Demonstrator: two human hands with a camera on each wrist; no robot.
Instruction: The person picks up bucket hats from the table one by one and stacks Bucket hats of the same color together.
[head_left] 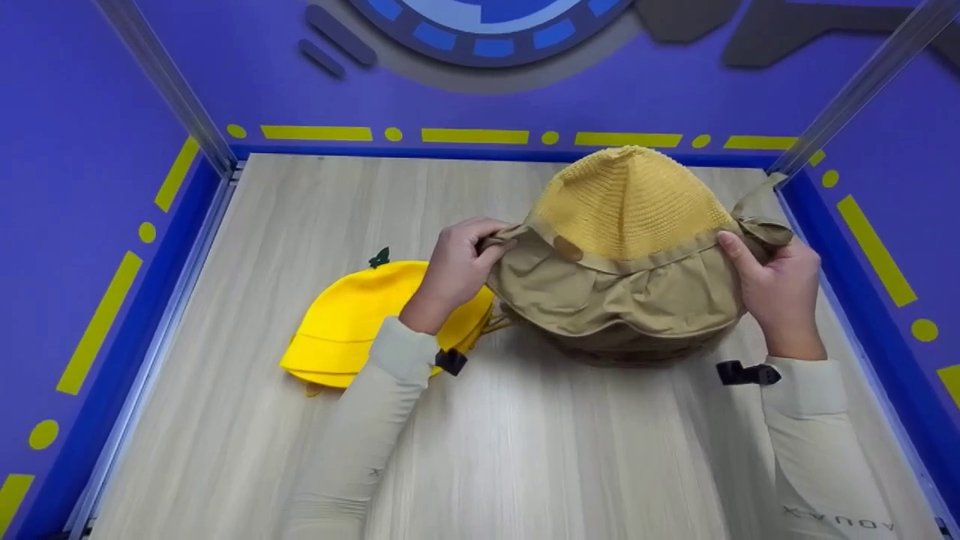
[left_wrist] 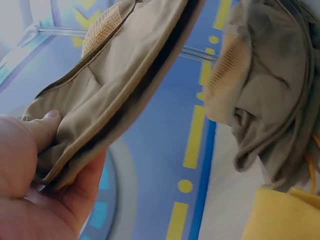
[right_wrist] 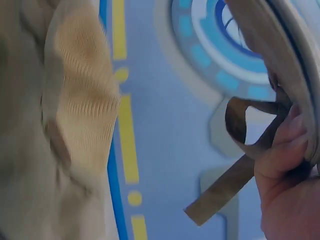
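Note:
A khaki sun hat [head_left: 637,217] with a yellow knitted crown and a pleated brim is stretched between both hands. My left hand [head_left: 454,262] pinches the brim at its left side, the thumb on the outer cloth. Opposite it, my right hand [head_left: 787,289] grips the right side, beside a khaki ribbon [right_wrist: 220,192] tied in a loop. Below the held hat, another khaki hat [left_wrist: 275,85] with a knitted part shows in the left wrist view; in the head view it is mostly hidden. Left of them lies a bright yellow hat [head_left: 352,315], partly behind my left forearm.
Everything stands over a wood-grain table [head_left: 525,450]. Blue panels [head_left: 315,97] with yellow marks enclose its back and sides, and metal posts [head_left: 176,90] rise at the back corners. A green leaf-shaped tip [head_left: 380,257] sticks up from the yellow hat.

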